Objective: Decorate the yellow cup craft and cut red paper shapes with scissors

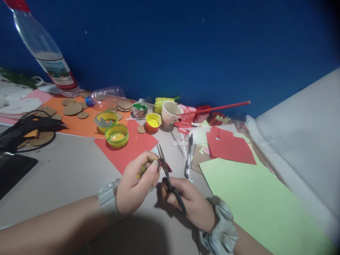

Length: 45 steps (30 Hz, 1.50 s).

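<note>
My left hand (136, 182), with a white watch on its wrist, pinches a small red paper scrap (165, 165) between thumb and fingers. My right hand (190, 203), a grey scrunchie on its wrist, grips black-handled scissors (168, 175). The scissor blades point up and away and meet the red scrap. Both hands hover low over the grey table (66, 170), close together near the front edge.
A black pen (188, 156) lies just beyond the hands. Red paper sheets (228, 146), a light green sheet (255, 202), paint-filled lids (117, 134), a paper cup (170, 113), cardboard discs (73, 108), a glue gun (29, 125), plastic bottles (45, 49) and a red stick (223, 107) crowd the table before a blue wall.
</note>
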### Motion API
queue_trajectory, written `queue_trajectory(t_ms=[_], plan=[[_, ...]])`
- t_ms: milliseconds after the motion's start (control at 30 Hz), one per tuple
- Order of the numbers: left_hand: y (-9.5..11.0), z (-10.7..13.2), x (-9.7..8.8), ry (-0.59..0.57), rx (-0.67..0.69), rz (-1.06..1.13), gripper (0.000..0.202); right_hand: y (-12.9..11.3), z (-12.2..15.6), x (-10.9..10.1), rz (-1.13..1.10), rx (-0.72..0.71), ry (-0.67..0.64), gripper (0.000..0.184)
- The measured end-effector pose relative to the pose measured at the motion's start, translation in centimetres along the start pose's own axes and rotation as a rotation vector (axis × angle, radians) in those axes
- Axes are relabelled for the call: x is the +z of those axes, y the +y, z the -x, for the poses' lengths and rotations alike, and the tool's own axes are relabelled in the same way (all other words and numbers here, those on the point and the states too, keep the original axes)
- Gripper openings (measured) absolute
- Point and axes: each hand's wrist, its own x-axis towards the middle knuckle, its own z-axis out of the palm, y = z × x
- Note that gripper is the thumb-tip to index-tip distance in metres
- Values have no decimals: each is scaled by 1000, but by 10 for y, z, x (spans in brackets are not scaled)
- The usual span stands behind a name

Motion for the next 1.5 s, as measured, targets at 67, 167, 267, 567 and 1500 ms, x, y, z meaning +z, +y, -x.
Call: queue_trajectory(t_ms=[67,167,267,567,1500], plan=[[0,0,0,-3,3,2,23,0,0,0,2,-8,2,59],[0,0,0,-1,-5,13,23,0,0,0,-12,-9,-8,59],[-1,-1,1,1,-8,21,24,-1,0,0,-8,1,-21,58],[-1,0,0,-14,-13,46,25,0,0,0,-18,3,-3,59],[-2,0,0,-56,-31,30,23,-2,1,1,-129,0,-22,63]])
